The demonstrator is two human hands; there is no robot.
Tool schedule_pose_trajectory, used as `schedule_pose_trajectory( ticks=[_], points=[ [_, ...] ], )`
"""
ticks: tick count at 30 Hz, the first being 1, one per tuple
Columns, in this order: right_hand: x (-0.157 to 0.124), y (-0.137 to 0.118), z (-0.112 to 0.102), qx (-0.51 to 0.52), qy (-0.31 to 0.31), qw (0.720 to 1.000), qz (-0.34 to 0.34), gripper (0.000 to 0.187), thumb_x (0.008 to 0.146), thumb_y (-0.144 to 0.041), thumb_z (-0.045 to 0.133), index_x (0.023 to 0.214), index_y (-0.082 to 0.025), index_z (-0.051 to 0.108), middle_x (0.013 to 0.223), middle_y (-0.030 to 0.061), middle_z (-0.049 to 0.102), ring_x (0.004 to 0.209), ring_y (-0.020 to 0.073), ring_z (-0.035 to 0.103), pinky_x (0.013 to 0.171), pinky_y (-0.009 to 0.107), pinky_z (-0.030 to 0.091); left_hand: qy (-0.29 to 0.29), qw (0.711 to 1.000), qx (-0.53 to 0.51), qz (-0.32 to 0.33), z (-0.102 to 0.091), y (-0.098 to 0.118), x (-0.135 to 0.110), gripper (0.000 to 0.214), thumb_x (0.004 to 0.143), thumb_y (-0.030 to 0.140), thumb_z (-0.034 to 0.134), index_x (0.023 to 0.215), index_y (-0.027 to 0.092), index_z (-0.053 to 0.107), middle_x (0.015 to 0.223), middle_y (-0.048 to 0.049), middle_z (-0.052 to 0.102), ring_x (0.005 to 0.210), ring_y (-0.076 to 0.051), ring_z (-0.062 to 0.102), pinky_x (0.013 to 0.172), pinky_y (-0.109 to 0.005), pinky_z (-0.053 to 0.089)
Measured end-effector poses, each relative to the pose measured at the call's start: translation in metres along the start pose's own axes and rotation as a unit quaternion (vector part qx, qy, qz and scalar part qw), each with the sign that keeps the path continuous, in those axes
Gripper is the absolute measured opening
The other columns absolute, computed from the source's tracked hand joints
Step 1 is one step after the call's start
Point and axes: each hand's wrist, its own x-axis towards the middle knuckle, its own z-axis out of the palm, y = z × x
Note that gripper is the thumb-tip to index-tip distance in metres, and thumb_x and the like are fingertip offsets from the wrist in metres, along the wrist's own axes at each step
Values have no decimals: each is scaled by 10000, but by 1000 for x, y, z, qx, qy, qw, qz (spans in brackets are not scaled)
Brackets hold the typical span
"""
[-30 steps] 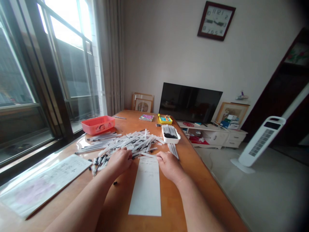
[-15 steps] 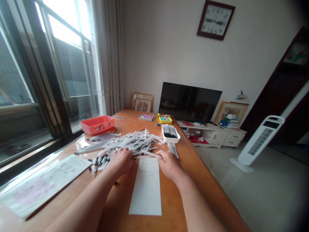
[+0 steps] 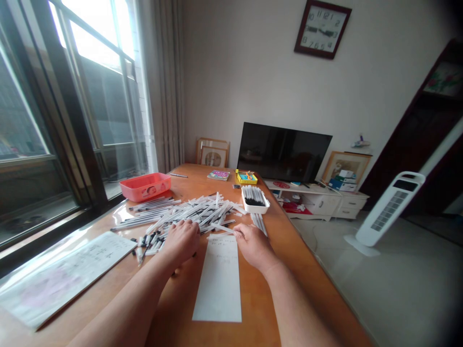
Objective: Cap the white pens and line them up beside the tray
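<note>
My right hand [image 3: 253,243] pinches one end of a whitish pen barrel [image 3: 222,228], which points left toward the pile. My left hand [image 3: 183,240] is at the near edge of the pile, its fingers curled down; a small dark bit shows under them, but what they hold is hidden. The pile of loose pen barrels [image 3: 206,207] lies just beyond both hands. Black and white pen caps [image 3: 154,239] are heaped left of my left hand. Between my forearms lies a long white paper sheet [image 3: 217,289] with faint handwriting at its top.
A white tray [image 3: 257,209] of pens stands at the right table edge, with several barrels [image 3: 259,222] lying before it. A red plastic box [image 3: 144,188] is at the back left. Left lies a notebook [image 3: 72,274]; farther back are a yellow box [image 3: 247,178] and a small booklet [image 3: 218,175].
My left hand's fingers have shifted slightly, and a small dark bit now shows beneath them. My right hand keeps its pinch on the pen barrel. The view has moved very slightly.
</note>
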Motion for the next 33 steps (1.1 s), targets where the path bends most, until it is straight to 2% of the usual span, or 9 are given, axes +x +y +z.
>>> schedule_pose_trajectory(
  ticks=[4,7,9,13,15,18,23,29,33],
  points=[
    [-1,-1,-1,2,-1,1000,8,203,956,-264,497,913,-235,692,817,40,687,811,196,614,686,263,377,57,996,-75,-7,-8,-5,4,206,911,218,413,923,221,619,931,-92,684,931,-267,600,812,-370,393],
    [-1,-2,1,26,-18,999,17,190,953,-281,502,923,-233,684,803,33,693,774,186,622,664,254,377,126,970,-205,-24,-13,-8,7,226,900,251,454,1055,205,613,876,-61,670,841,-223,598,750,-324,409],
    [-2,-2,3,48,-34,998,20,180,949,-292,507,945,-232,676,819,28,706,768,179,629,654,245,382,158,926,-337,-56,-15,-8,8,318,888,313,507,1166,187,593,844,-37,657,753,-188,584,708,-305,421],
    [-5,-6,7,85,-78,993,13,163,931,-308,520,954,-225,658,843,21,725,732,163,631,617,230,376,150,781,-598,-97,-19,-7,8,494,799,417,664,1213,160,583,865,-24,643,693,-141,571,629,-268,431],
    [-6,-8,8,103,-97,990,6,161,923,-311,526,954,-221,656,846,23,730,725,160,634,609,226,378,143,722,-667,-114,-21,-8,8,537,737,414,738,1183,155,590,882,-25,643,714,-135,588,624,-254,435],
    [-8,-10,9,126,-119,985,-3,166,917,-307,528,971,-214,655,843,29,733,743,164,649,612,223,388,142,672,-715,-134,-23,-11,8,551,695,388,787,1158,159,596,904,-24,643,733,-125,607,630,-239,437],
    [-7,-10,12,155,-145,977,2,174,923,-291,514,1002,-204,642,839,33,738,712,152,647,580,212,380,156,646,-734,-142,-20,-14,11,540,685,350,803,1155,177,602,912,-9,639,718,-105,605,633,-227,436],
    [-7,-10,14,173,-159,972,0,162,929,-313,518,988,-209,628,844,29,744,652,136,611,550,209,379,154,633,-745,-145,-20,-14,11,547,665,339,825,1141,188,603,885,-4,652,720,-112,615,651,-234,444],
    [-7,-13,13,181,-165,969,5,152,926,-313,522,970,-208,622,833,26,747,642,134,609,535,207,382,147,638,-744,-134,-22,-11,9,546,667,357,827,1134,183,605,901,-10,654,739,-122,624,661,-243,452]
  ],
)
